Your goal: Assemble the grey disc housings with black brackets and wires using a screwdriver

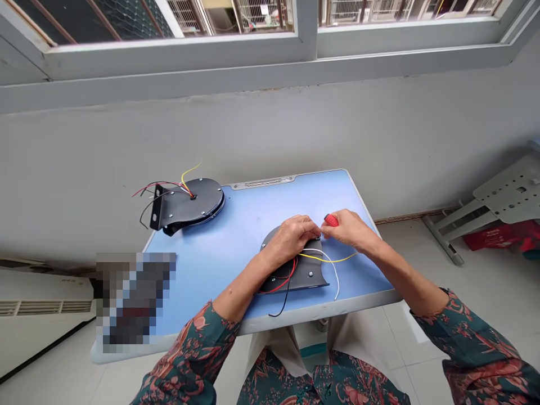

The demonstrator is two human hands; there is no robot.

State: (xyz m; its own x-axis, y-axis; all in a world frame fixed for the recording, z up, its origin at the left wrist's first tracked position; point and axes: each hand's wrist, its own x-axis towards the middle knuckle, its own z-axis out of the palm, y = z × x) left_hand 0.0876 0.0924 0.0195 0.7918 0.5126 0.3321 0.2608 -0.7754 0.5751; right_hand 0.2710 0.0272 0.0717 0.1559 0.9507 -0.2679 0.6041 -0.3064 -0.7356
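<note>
A black metal unit [300,277] with a rounded end lies near the front of the table, with screws on its face and red, black, white and yellow wires coming out. My left hand [295,232] lies over its far side, fingers closed at the rim near a screw; the fingertips are partly hidden. Just right of that rim, my right hand [346,228] is closed around a screwdriver [331,220] with a red handle and dark end. The shaft is mostly hidden by my fingers. The two hands' fingertips nearly meet.
A similar black metal unit [189,202] with a flanged bracket and loose wires sits at the table's back left. A blurred-out dark object [141,298] lies at the front left. Beneath them is the blue tabletop [236,236], against the wall under a window.
</note>
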